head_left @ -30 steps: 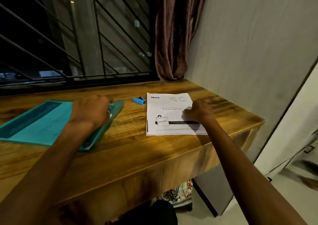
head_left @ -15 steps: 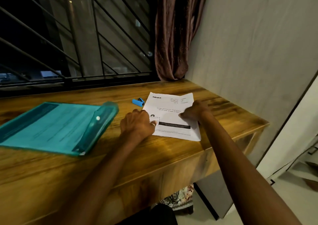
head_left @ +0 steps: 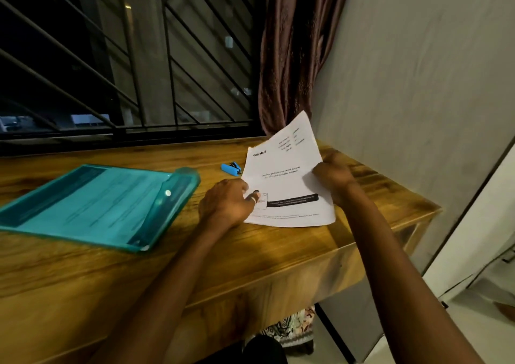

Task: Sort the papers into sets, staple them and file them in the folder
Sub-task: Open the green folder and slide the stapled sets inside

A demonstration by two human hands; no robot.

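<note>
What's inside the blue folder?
Through the see-through teal folder you can see paper sheets with faint printed lines lying flat inside. Its flap is snapped shut. How many sheets there are, and what they say, is too blurry to tell.

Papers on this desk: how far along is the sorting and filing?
Looks done: the teal folder is snapped shut, with sheets visible inside. In hand: the left hand and right hand grip a printed paper set, its far end raised off the desk. Left: probably stapling, since the blue stapler lies untouched, then filing.
</note>
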